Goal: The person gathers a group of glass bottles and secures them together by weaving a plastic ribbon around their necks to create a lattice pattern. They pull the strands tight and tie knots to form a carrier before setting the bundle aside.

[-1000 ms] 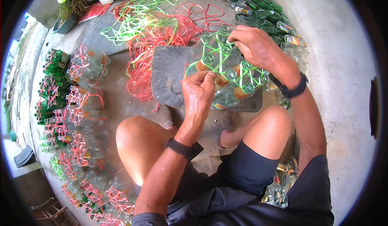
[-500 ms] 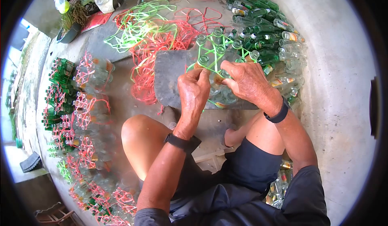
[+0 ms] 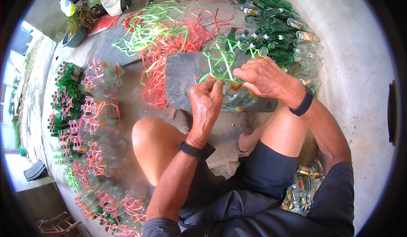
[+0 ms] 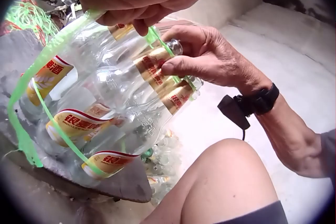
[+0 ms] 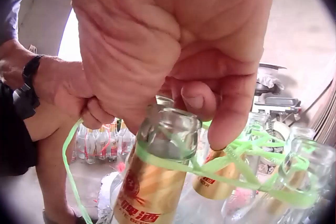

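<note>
Left hand (image 3: 206, 103), right hand (image 3: 263, 78) — each grip clamped on the green strap (image 3: 224, 63) at the bottle bundle's (image 4: 105, 103) near edge; far necks laced, near tie unfinished.

I sit low on a bare concrete floor (image 3: 360, 67), in what looks like a yard for sorting and bundling used glass bottles. Tied bundles (image 3: 95, 110) of bottles, laced with red strap, stand in rows at my left. Loose bottles (image 3: 280, 20) lie heaped ahead on my right, and a tangle of straps (image 3: 165, 29), red and green, sprawls beyond a dark slab (image 3: 180, 80) that serves as my worktop.
</note>
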Tool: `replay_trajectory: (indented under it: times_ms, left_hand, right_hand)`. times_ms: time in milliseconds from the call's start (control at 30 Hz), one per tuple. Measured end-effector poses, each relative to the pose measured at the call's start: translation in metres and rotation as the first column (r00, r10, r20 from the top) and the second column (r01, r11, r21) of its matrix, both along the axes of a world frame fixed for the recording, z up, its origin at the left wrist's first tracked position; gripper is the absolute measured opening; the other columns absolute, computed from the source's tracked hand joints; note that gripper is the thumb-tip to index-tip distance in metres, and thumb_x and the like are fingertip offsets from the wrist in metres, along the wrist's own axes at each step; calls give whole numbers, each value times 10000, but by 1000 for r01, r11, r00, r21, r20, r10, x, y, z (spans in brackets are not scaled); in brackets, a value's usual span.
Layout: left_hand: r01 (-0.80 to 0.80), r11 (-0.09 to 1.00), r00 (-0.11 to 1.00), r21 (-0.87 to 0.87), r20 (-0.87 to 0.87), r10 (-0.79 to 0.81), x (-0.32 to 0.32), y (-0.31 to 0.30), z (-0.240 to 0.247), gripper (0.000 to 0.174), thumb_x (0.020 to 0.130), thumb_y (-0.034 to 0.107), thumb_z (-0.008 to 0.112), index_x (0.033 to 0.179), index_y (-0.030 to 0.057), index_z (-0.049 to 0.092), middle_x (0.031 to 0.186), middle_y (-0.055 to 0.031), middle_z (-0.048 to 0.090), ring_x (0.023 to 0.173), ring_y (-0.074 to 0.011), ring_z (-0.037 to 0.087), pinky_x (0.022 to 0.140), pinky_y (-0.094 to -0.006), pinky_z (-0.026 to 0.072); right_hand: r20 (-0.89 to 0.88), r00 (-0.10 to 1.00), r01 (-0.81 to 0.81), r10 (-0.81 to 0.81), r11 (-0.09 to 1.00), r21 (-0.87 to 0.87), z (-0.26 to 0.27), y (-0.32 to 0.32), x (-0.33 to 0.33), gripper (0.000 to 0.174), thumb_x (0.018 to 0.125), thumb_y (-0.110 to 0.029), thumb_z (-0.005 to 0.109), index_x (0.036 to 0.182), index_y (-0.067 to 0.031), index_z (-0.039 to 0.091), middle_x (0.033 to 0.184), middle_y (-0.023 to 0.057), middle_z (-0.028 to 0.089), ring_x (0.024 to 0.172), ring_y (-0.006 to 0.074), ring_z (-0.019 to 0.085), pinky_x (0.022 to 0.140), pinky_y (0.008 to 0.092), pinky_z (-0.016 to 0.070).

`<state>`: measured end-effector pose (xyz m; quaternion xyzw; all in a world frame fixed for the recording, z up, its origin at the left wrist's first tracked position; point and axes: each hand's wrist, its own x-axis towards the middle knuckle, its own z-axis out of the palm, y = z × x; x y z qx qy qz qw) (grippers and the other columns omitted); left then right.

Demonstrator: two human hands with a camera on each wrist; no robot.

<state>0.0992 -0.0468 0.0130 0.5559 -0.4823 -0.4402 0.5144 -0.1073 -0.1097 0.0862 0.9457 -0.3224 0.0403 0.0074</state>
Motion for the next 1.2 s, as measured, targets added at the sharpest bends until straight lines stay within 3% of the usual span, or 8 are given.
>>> replay_trajectory:
  times_ms: [133,367,433,800,867,1033,1133,1200]
  left_hand:
    - [42,998,999,38,-16,-41,-8,12,-1,254,990,142,699,988,-100,776,653,-75,672,656,-83,562,611,-340,495]
    - [41,999,999,-23,-6,-41,-18,19,-8,250,992,138,696,993,-99,775,660,-81,675,661,-85,569,609,-342,501]
    - [43,999,998,-3,-40,-43,-19,18,-7,249,997,149,698,1006,-77,804,661,56,565,611,-33,458,540,-275,371]
    - [69,997,997,24,-18,-68,-12,21,0,284,995,167,664,1004,-87,792,644,-4,581,619,-66,489,565,-316,415]
    - [77,997,997,13,13,-77,-11,23,3,282,993,151,653,1010,-104,774,627,-73,623,635,-93,541,597,-353,483]
    - [77,997,991,-24,115,-74,-7,32,4,286,1025,155,637,968,-103,747,651,-137,654,653,-116,597,616,-375,512]
    - [74,997,995,-14,65,-73,-8,44,11,293,1034,160,641,953,-104,742,692,-167,698,671,-132,637,624,-376,527]
    - [76,997,994,8,77,-76,-7,52,22,295,1036,161,643,954,-105,741,718,-179,719,676,-140,651,635,-376,533]
  right_hand:
    - [-68,996,-63,60,997,-51,5,2,-10,212,838,-116,763,978,-114,603,801,65,674,858,287,721,706,450,555]
    - [-2,999,-48,48,997,-54,1,5,-19,328,756,-39,806,1016,-91,612,869,48,601,916,268,651,737,436,541]
    - [53,999,-11,12,1000,-25,-2,11,-20,345,750,-21,806,1043,-81,633,895,62,610,925,287,648,762,439,542]
    - [343,917,253,-204,962,-104,13,64,9,252,852,-27,750,1093,-8,680,972,146,651,979,374,657,807,483,533]
    - [466,812,246,-351,930,272,-12,75,15,137,982,-117,679,1030,11,683,905,186,670,868,395,670,758,489,528]
    - [561,614,234,-555,807,543,-55,79,40,357,1064,-259,626,868,39,634,778,275,615,802,491,637,719,520,494]
    - [591,461,156,-662,716,680,-61,75,55,359,1057,-251,652,859,50,659,734,206,650,705,354,679,683,445,530]
    - [454,280,-29,-846,465,885,-56,77,61,323,1048,-210,672,852,46,682,723,103,676,704,171,671,647,350,555]
